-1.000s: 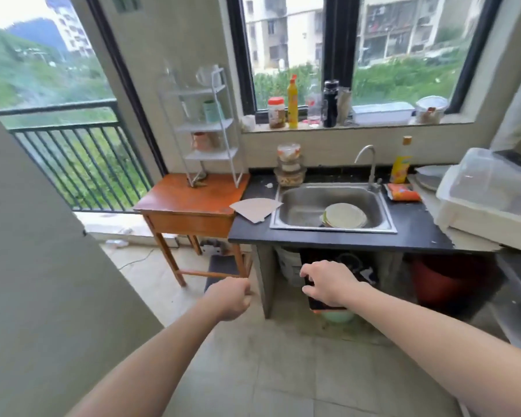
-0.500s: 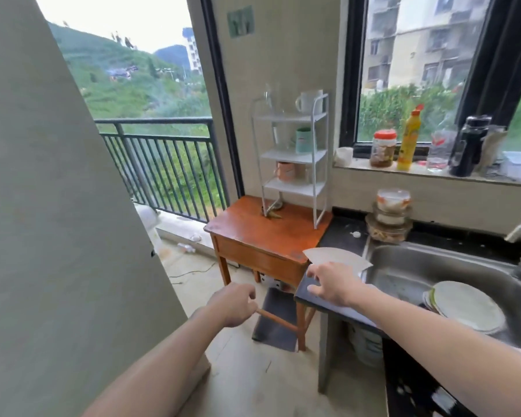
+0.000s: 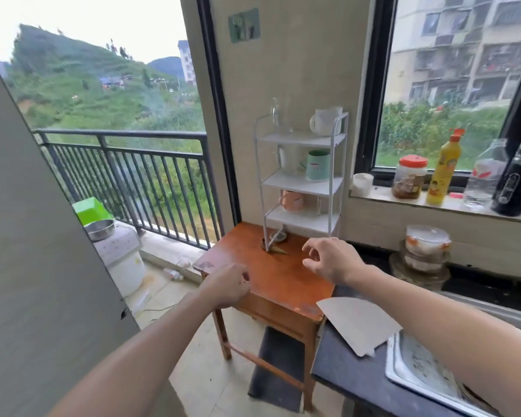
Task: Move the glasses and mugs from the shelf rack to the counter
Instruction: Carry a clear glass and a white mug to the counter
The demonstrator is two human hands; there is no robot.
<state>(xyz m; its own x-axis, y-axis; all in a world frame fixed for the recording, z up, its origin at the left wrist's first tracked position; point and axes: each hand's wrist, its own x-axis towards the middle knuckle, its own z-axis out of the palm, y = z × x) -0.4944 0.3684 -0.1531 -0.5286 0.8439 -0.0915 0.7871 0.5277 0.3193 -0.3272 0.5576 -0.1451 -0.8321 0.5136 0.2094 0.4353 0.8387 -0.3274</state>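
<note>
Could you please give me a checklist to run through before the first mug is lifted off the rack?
1. Both hands free: ok. The left hand and the right hand hold nothing.
2. Mugs upright on the white metal shelf rack: ok. The white ceramic mug is on top, the mint green mug in the middle and the pink mug on the lowest tier.
3. Approach clear: ok. The right hand hovers over the orange wooden table, short of the rack.
4. Near corner of the black counter clear: not ok. A grey card sheet lies on it.
5. Clear glasses counted: cannot tell. They are faint against the wall.
</note>
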